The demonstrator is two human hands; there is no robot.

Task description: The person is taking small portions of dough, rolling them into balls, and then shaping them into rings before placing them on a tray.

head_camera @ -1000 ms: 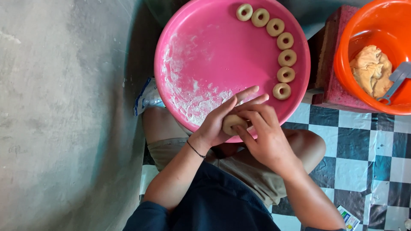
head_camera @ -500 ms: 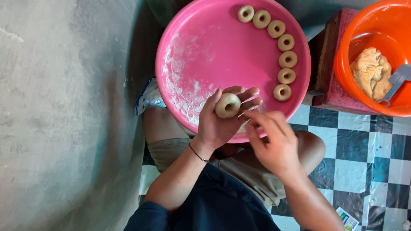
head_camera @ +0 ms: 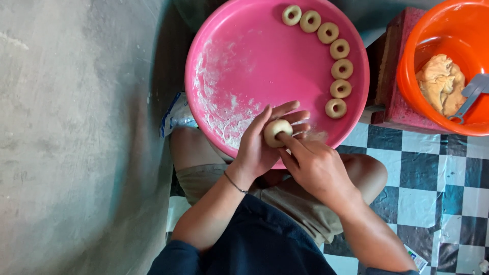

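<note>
Pale dough ball (head_camera: 277, 132) sits in my left hand (head_camera: 260, 147), cupped on the palm with fingers half spread and pointing up over the tray. It is round, smooth, cream-coloured, with a shallow dent at its lower side where my right hand (head_camera: 316, 165) presses a fingertip in. Right hand is mostly curled, one finger out touching the dough; it grips nothing else. Both hands hover over the near rim of the pink tray (head_camera: 239, 56), which rests on my knees.

Near part of the tray is dusted white with flour (head_camera: 219, 114); the middle is bare pink with plenty of room. Along the far right edge runs a curved row of seven dough rings (head_camera: 340, 49), each just beside the next, the nearest one close to my left fingertips but not touching.

Right of the tray, past a reddish block (head_camera: 402, 76), stands an orange bowl (head_camera: 423, 97) holding a lump of dough (head_camera: 440, 84) and a grey utensil (head_camera: 471, 94). Grey concrete floor (head_camera: 76, 137) to the left, black-and-white checked sheet (head_camera: 433, 188) to the right.
</note>
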